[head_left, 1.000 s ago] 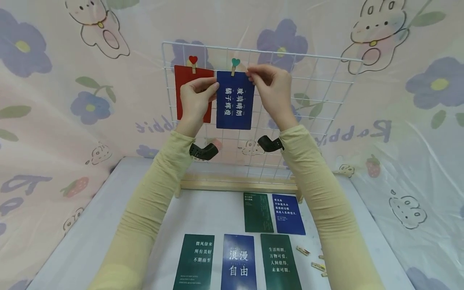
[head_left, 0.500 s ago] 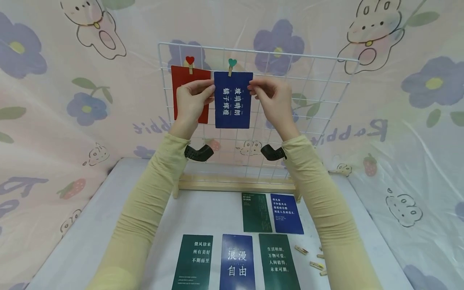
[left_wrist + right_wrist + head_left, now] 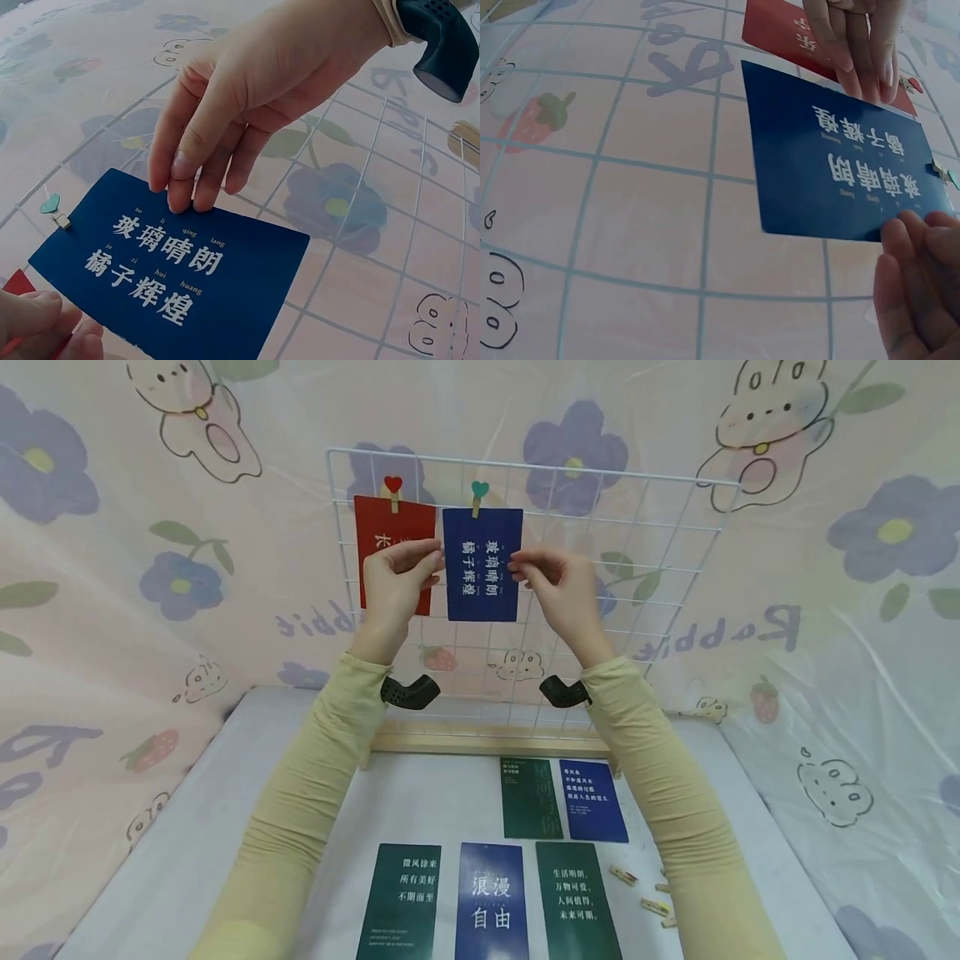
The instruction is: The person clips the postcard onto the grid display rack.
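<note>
A blue card [image 3: 483,593] with white characters hangs on a white wire grid [image 3: 637,518], under a wooden clip with a green heart [image 3: 480,489]. My left hand [image 3: 397,581] is at the card's left edge, its fingertips right at the edge in the right wrist view. My right hand [image 3: 562,585] touches the right edge; in the left wrist view its fingers [image 3: 206,196] reach slightly over the card's front, extended, thumb against the forefinger. Behind my left hand hangs a red card [image 3: 367,518], partly hidden, under a clip with a red heart [image 3: 393,484].
The grid stands on a wooden base [image 3: 487,744] on a white table [image 3: 225,827]. Several green and blue cards lie in front, among them a blue card [image 3: 491,902] and a green card [image 3: 401,893]. Loose wooden clips [image 3: 655,907] lie near the right forearm.
Both hands have moved down along the blue card's side edges, the right one from the upper right corner. More of the red card's writing shows. The clips stay in place.
</note>
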Tool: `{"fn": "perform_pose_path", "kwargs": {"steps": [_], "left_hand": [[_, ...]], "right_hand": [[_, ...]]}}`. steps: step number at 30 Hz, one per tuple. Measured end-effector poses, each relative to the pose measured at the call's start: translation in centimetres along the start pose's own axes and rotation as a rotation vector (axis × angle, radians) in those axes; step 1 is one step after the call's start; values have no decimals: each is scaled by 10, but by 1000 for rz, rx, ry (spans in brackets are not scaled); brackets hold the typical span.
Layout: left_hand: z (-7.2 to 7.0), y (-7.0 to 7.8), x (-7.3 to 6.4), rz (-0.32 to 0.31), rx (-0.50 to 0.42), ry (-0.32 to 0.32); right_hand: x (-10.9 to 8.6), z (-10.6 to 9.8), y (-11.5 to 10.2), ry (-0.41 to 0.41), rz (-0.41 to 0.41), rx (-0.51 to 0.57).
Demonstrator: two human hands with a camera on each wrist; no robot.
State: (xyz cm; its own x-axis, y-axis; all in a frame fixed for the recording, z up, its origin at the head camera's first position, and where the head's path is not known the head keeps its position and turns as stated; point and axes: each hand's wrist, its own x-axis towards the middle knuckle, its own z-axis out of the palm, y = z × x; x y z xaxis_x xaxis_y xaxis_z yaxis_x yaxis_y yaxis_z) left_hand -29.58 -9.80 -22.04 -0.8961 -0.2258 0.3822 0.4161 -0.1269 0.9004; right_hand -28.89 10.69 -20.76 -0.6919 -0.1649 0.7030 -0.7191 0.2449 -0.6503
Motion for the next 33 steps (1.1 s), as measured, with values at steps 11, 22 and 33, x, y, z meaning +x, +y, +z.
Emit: {"fn": "perform_pose_path", "kwargs": {"steps": [11, 22, 33], "left_hand": [[-4, -7, -8, -3, 20, -29], [-10, -12, -14, -5, -11, -49], [-14, -17, -18, -24, 1, -44]], "right_hand": [[-9, 3, 8, 52, 40, -20], [-9, 9, 13, 117, 40, -32], [-6, 10, 47, 100, 45, -32]]}}
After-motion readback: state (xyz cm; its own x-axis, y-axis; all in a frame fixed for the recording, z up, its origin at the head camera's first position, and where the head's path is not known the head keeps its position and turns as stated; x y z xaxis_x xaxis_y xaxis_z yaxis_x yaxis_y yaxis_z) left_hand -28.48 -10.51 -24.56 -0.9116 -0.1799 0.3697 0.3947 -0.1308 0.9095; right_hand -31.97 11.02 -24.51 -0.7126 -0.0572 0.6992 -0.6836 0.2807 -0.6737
